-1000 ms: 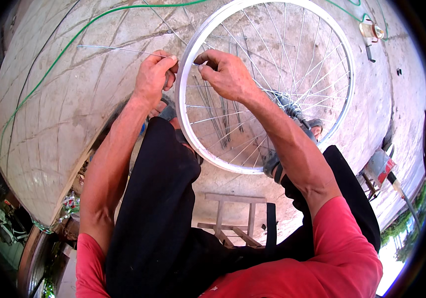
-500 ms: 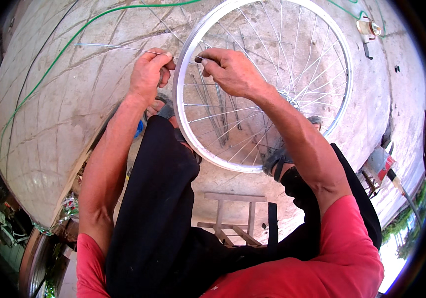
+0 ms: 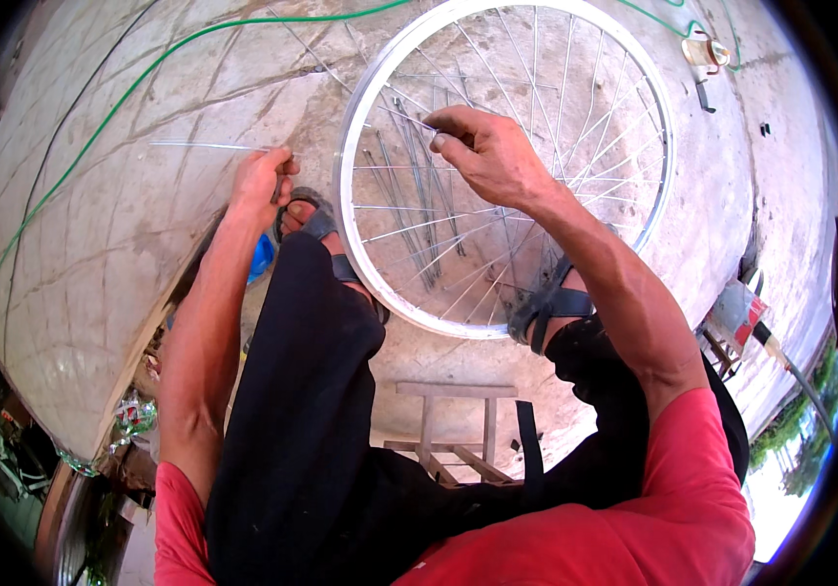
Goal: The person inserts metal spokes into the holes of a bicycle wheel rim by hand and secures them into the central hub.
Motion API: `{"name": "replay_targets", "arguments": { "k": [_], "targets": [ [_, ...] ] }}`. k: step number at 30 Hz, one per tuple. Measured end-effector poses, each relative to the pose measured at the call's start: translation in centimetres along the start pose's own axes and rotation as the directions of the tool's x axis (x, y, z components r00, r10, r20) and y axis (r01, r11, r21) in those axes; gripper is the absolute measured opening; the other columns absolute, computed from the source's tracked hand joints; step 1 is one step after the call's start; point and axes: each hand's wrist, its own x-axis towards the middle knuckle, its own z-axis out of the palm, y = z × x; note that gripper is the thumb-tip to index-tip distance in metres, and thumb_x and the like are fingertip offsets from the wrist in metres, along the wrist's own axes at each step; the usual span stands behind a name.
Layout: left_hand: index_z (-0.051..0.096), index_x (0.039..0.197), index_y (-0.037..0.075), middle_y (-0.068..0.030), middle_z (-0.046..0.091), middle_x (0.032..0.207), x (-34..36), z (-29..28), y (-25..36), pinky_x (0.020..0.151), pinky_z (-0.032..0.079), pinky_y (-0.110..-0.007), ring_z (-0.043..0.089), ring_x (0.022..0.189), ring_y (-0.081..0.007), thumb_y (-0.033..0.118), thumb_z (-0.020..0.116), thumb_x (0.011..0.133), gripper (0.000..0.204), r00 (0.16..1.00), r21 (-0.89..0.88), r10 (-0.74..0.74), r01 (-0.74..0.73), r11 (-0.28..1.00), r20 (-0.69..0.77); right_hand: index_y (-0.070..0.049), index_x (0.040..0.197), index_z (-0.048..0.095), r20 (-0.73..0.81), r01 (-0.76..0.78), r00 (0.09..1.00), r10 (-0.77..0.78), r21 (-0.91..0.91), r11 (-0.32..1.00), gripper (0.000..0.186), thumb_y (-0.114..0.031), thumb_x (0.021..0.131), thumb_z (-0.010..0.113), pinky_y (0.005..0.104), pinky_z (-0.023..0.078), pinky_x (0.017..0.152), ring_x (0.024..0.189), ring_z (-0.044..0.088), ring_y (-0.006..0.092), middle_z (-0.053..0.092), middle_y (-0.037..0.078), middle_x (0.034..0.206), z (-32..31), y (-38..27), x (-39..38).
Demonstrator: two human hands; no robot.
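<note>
A silver bicycle wheel [image 3: 349, 210] with many thin spokes stands between my feet, its hub partly hidden by my right forearm. To the left of the rim, my left hand [image 3: 263, 178] is closed on thin metal spokes [image 3: 194, 146] that stick out leftward. My right hand [image 3: 487, 156] is over the inside of the rim, thumb and forefinger pinched together at the end of a thin spoke. The fingertips cover that end. Several loose spokes [image 3: 429, 210] lie on the floor, seen through the wheel.
A green hose [image 3: 146, 78] curves over the concrete floor at the far left. At the far right sits a small pale container [image 3: 707, 52]. A wooden stool frame [image 3: 458, 391] is below the wheel, and a red and grey object [image 3: 736, 311] stands at the right.
My left hand has drawn back from the rim, left and nearer to me, still with spokes in it. My right hand has moved right, further inside the wheel.
</note>
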Motion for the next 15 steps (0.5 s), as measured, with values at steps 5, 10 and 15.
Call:
{"name": "replay_targets", "arguments": {
  "k": [5, 10, 15],
  "targets": [
    [0.057, 0.098, 0.002, -0.0068, 0.06, 0.079, -0.2, -0.7, -1.9, 0.041, 0.033, -0.03, 0.044, 0.048, -0.012, 0.023, 0.06, 0.098, 0.021, 0.997, 0.096, -0.065, 0.07, 0.993, -0.051, -0.003, 0.133, 0.066, -0.003, 0.022, 1.0, -0.022, -0.046, 0.999, 0.038, -0.018, 0.1, 0.052, 0.0427, 0.053, 0.107, 0.116, 0.069, 0.0312, 0.071, 0.018, 0.124, -1.8, 0.6, -0.7],
    [0.056, 0.101, 0.0, -0.0091, 0.06, 0.076, -1.6, -0.4, -2.1, 0.041, 0.036, -0.034, 0.042, 0.044, -0.0128, 0.023, 0.056, 0.101, 0.023, 0.998, 0.204, -0.053, 0.057, 0.977, -0.024, -0.003, 0.132, 0.066, -0.009, -0.038, 0.999, 0.037, -0.101, 0.994, 0.038, -0.019, 0.1, 0.053, 0.0453, 0.053, 0.106, 0.116, 0.068, 0.0326, 0.07, 0.019, 0.125, -5.5, 1.1, -2.2],
    [0.06, 0.1, -0.003, -0.014, 0.067, 0.074, -2.1, -0.6, -2.8, 0.043, 0.041, -0.035, 0.047, 0.044, -0.0147, 0.023, 0.057, 0.101, 0.026, 0.993, 0.286, 0.027, -0.058, 0.956, 0.113, -0.001, 0.128, 0.067, 0.094, -0.082, 0.99, 0.109, -0.257, 0.963, 0.039, -0.026, 0.1, 0.054, 0.0431, 0.056, 0.098, 0.107, 0.071, 0.0336, 0.072, 0.022, 0.12, -9.1, 1.4, -6.9]
  ]
}}
